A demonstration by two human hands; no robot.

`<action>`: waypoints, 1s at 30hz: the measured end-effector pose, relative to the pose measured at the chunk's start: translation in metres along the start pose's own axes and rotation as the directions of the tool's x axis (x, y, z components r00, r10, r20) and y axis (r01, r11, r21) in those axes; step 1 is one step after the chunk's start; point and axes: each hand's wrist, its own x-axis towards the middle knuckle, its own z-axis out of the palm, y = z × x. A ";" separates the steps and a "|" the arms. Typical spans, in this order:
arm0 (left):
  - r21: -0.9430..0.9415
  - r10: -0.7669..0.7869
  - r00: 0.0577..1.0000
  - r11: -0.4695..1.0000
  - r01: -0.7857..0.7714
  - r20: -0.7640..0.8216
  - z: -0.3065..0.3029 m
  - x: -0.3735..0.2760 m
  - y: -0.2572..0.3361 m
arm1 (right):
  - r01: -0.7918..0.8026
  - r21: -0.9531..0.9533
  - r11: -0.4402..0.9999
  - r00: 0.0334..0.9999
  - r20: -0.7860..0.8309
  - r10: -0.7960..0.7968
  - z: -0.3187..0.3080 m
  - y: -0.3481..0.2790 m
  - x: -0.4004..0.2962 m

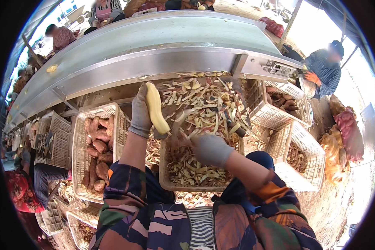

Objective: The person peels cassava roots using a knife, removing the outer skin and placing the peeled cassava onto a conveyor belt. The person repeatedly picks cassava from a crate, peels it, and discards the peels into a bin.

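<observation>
My left hand [140,111], in a grey glove, grips a long peeled sweet potato [155,107] with pale yellow flesh, its lower end tilted to the right. To the right and lower, my gloved right hand [211,150] is curled and smeared by motion. Whatever its fingers may hold is lost in the blur. Below both hands, between my knees, stands a plastic crate [193,187] full of peelings [197,172]. More peelings [203,103] lie heaped beyond it, under the conveyor's edge.
A conveyor belt [181,31] with a metal side rail [162,61] runs across ahead. Unpeeled sweet potatoes [101,145] fill a crate [78,162] at left. More crates [312,156] stand at right, near mesh sacks [348,131]. A co-worker [323,68] sits at far right; others sit across the belt.
</observation>
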 end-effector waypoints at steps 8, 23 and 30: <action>-0.209 -0.083 0.984 0.971 0.115 0.156 0.005 0.004 -0.011 | -0.054 0.347 0.936 0.963 -0.231 0.141 -0.021 -0.021 0.043; -0.070 -0.121 0.958 0.987 0.144 0.260 0.033 -0.014 -0.010 | 0.450 0.663 0.599 0.773 -0.625 0.111 0.057 -0.037 0.058; -0.086 -0.353 0.902 0.919 0.384 0.249 0.023 -0.020 0.000 | 0.184 0.111 0.977 0.774 -0.629 -0.074 0.007 0.014 0.030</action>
